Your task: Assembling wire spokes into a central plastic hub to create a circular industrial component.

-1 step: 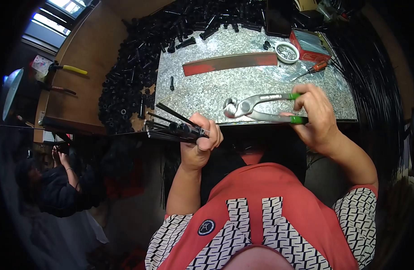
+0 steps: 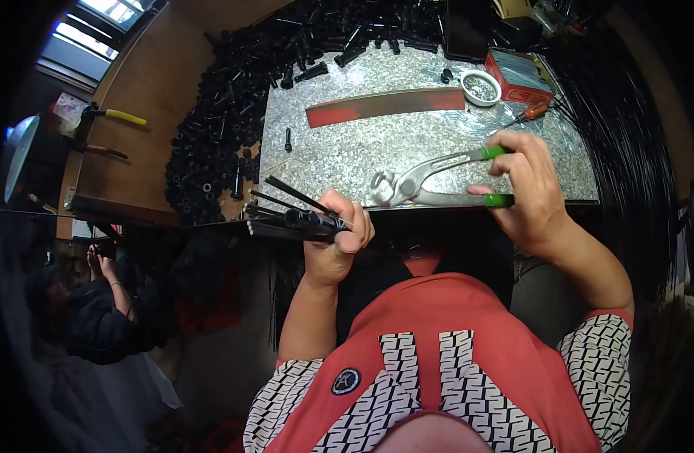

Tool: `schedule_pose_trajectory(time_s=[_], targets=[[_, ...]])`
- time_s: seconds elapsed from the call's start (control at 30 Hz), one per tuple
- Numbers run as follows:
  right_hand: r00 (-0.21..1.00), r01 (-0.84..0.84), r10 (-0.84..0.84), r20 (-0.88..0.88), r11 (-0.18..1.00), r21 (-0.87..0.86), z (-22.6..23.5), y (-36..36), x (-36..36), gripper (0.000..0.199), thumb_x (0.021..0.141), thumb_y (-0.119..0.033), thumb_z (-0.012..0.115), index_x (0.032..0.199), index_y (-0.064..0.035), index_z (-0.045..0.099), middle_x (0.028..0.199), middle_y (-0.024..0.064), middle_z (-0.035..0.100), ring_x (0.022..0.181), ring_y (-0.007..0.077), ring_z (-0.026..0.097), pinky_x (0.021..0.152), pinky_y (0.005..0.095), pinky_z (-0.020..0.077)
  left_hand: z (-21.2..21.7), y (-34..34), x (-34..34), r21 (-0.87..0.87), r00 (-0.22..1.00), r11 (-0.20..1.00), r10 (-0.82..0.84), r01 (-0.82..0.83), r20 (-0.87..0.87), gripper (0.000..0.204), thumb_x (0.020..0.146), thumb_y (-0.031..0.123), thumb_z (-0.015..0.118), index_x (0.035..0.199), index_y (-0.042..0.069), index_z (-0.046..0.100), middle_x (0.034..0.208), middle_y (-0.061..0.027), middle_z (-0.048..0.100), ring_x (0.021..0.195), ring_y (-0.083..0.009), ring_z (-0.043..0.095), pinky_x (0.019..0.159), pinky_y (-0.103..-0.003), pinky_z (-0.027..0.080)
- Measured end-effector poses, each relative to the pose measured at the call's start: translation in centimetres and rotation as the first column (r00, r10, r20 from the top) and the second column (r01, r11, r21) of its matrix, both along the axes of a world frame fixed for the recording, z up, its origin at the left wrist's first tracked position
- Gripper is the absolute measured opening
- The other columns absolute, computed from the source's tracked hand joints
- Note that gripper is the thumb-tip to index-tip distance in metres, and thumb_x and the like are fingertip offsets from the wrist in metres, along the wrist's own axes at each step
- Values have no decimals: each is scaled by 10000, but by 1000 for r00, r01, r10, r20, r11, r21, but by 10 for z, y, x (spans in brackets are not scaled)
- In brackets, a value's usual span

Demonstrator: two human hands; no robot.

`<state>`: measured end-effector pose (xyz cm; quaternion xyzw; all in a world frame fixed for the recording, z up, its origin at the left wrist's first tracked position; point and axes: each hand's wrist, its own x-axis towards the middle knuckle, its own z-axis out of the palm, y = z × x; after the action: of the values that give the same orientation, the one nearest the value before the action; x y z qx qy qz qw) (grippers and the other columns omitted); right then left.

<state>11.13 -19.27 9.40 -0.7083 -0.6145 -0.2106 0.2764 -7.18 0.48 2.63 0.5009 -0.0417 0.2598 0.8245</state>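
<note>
My left hand (image 2: 336, 234) is closed around a bundle of thin black rods (image 2: 268, 228) with dark cylindrical fittings (image 2: 311, 220) among them. The rods' free ends point left, over the table's front edge. My right hand (image 2: 530, 192) grips a pair of end-cutting pincers (image 2: 415, 187) by their green-sleeved handles, which stand apart. The pincers' metal head points left, near the left hand's fingers but apart from them, and its jaws look parted. What lies inside the left fist is hidden.
On the speckled tabletop (image 2: 362, 155) lie a red-and-dark curved strip (image 2: 385, 106), a white bowl (image 2: 481, 88) of small bits, a red box (image 2: 519, 75) and an orange-handled screwdriver (image 2: 532, 113). Black tubular parts (image 2: 203, 151) heap left and behind. Long black rods (image 2: 634, 136) hang right. Another person (image 2: 98, 302) works at left.
The pincers' handles have spread wider, with my right fingers lifting the upper one, and the jaws have parted. My left hand and its bundle have barely shifted.
</note>
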Motion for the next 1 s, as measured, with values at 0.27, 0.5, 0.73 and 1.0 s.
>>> schedule_pose_trajectory(time_s=[0.27,0.5,0.73,1.0], targets=[[877,83,-119,465,992,98,6,10,-7,273,832,-203,681,1013,-51,543,1200,133,564,1159,309,546,1071,546,310,2,-8,-2,-61,990,998,21,-30,-143,604,578,351,887,820,111,388,665,56,460,589,-44,432,524,-201,360],[856,34,-108,506,987,154,7,11,-4,141,775,-146,625,854,-111,515,1074,62,578,1011,221,579,1013,452,348,-2,-8,-1,13,976,996,92,-91,-196,555,580,317,897,825,93,452,706,50,494,632,-41,471,550,-193,385],[832,-7,-68,551,991,134,13,7,-2,182,700,-152,621,773,-130,456,977,55,586,909,210,576,849,369,403,-8,-5,1,66,971,992,122,-110,-205,518,603,313,891,808,87,473,755,54,524,707,-34,507,628,-185,410],[801,-24,-86,592,984,175,13,8,2,187,674,-165,610,741,-132,439,970,54,592,883,205,578,811,346,408,-8,-5,3,121,968,988,121,-96,-219,487,622,300,884,815,76,498,768,26,582,734,-48,531,677,-199,436]])
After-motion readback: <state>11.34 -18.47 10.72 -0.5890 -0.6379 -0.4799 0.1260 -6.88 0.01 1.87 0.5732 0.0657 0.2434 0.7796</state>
